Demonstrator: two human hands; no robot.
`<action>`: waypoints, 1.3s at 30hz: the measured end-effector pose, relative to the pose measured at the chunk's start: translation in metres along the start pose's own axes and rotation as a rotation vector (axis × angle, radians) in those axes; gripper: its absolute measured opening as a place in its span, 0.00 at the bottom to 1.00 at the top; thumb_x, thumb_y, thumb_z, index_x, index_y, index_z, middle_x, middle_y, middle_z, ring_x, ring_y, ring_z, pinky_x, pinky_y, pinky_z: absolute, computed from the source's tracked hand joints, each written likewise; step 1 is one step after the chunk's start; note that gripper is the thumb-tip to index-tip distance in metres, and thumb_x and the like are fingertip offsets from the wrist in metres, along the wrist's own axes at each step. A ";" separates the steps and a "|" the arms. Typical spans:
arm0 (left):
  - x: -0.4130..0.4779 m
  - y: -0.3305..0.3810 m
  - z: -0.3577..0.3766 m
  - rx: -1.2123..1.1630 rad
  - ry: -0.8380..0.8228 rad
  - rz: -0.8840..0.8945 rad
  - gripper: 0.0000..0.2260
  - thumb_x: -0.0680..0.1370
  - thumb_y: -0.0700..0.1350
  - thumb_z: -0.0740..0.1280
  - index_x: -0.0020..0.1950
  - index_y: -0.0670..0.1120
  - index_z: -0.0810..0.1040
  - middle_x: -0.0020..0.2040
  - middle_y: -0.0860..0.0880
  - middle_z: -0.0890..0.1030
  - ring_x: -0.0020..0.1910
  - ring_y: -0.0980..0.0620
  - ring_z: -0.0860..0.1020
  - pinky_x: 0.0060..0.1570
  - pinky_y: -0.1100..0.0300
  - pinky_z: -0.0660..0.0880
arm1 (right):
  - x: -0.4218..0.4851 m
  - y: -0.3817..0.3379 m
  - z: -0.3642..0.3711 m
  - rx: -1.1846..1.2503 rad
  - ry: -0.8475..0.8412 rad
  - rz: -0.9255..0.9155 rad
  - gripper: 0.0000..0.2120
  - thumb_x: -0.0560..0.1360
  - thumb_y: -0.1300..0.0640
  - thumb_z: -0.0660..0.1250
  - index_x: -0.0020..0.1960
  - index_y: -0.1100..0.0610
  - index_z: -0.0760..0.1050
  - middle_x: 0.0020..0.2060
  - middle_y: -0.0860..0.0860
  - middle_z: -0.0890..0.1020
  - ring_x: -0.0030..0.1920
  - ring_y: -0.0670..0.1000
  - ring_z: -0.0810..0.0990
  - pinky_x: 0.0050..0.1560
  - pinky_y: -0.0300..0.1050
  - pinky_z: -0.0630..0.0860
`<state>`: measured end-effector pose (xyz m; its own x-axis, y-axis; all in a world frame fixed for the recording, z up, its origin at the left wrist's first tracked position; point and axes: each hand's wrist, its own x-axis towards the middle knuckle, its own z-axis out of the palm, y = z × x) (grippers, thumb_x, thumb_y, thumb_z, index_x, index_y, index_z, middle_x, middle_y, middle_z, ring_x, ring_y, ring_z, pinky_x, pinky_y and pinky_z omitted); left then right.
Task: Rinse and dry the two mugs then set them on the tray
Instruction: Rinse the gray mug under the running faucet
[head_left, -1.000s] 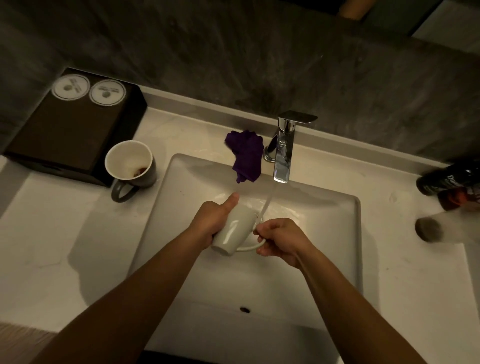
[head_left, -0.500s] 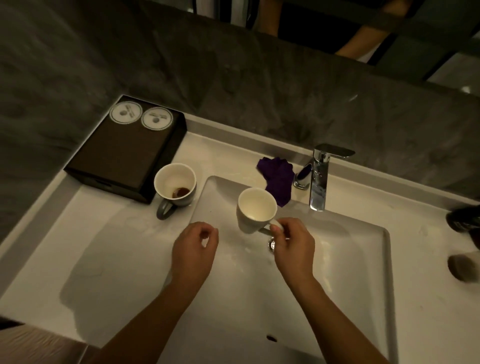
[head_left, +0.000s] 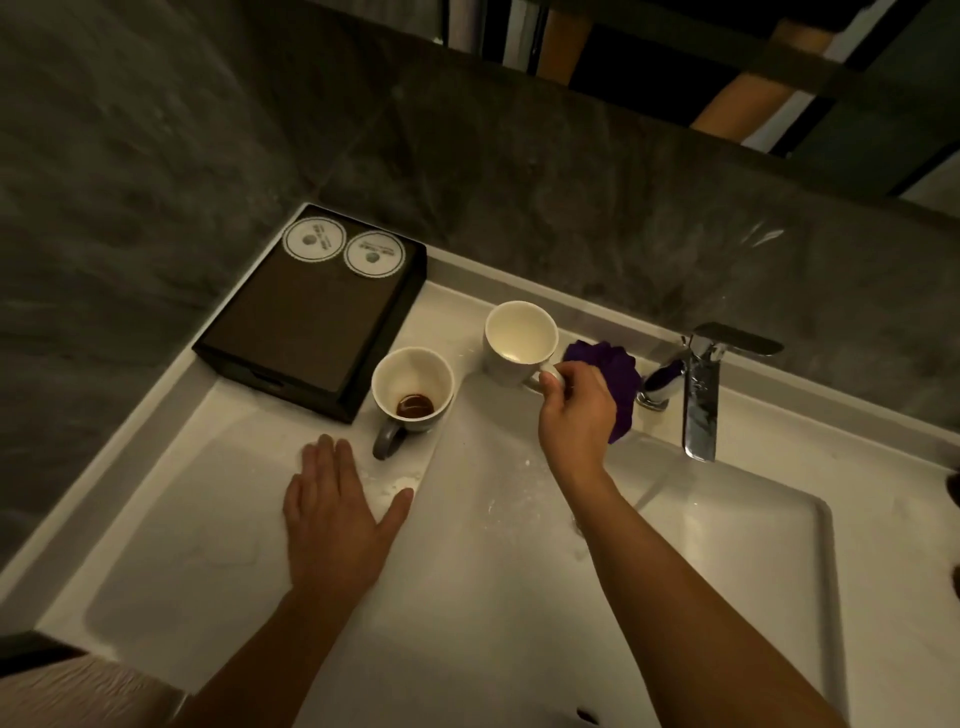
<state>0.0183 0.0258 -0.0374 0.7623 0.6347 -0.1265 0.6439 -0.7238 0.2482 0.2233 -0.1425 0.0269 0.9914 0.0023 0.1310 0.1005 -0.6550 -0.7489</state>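
Note:
A white mug (head_left: 519, 338) stands upright on the counter behind the sink's left corner, and my right hand (head_left: 576, 410) grips its handle. A second mug (head_left: 413, 387), grey outside with a brown coffee residue at its bottom, stands beside the dark brown tray (head_left: 311, 317), its handle pointing toward me. My left hand (head_left: 337, 514) lies flat and open on the counter, just in front of that dirty mug and not touching it. A purple cloth (head_left: 613, 374) lies crumpled behind my right hand, partly hidden by it.
Two round white coasters (head_left: 343, 247) sit at the tray's far end. A chrome faucet (head_left: 701, 384) stands right of the cloth, over the white sink basin (head_left: 727, 545). A dark stone wall rises behind the counter. Wet patches show on the counter.
The white mug left the running water, was turned upright and carried up and left onto the counter by my right hand. My left hand let go and came down flat on the counter.

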 end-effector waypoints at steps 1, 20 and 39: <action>-0.001 0.000 0.001 0.006 -0.001 0.008 0.45 0.77 0.73 0.50 0.85 0.42 0.54 0.85 0.40 0.55 0.84 0.42 0.52 0.80 0.43 0.53 | 0.001 -0.001 0.002 -0.009 0.001 -0.003 0.07 0.80 0.57 0.69 0.51 0.60 0.81 0.46 0.52 0.82 0.43 0.46 0.76 0.45 0.41 0.73; 0.001 0.000 0.002 0.077 -0.054 0.013 0.44 0.80 0.72 0.40 0.85 0.42 0.44 0.86 0.41 0.46 0.85 0.44 0.45 0.82 0.43 0.46 | -0.106 -0.057 0.013 0.052 -0.158 -0.108 0.13 0.78 0.48 0.71 0.56 0.56 0.77 0.47 0.49 0.78 0.44 0.46 0.77 0.43 0.39 0.72; 0.001 -0.001 -0.006 0.005 -0.098 0.018 0.40 0.81 0.68 0.38 0.85 0.43 0.44 0.86 0.42 0.46 0.85 0.44 0.44 0.83 0.44 0.45 | -0.121 -0.052 0.036 -0.046 -0.173 -0.098 0.07 0.82 0.54 0.66 0.55 0.56 0.79 0.48 0.51 0.81 0.44 0.49 0.79 0.44 0.40 0.73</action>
<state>0.0185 0.0290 -0.0316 0.7765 0.5922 -0.2152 0.6300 -0.7365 0.2463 0.1013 -0.0818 0.0263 0.9771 0.1949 0.0855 0.1973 -0.6791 -0.7070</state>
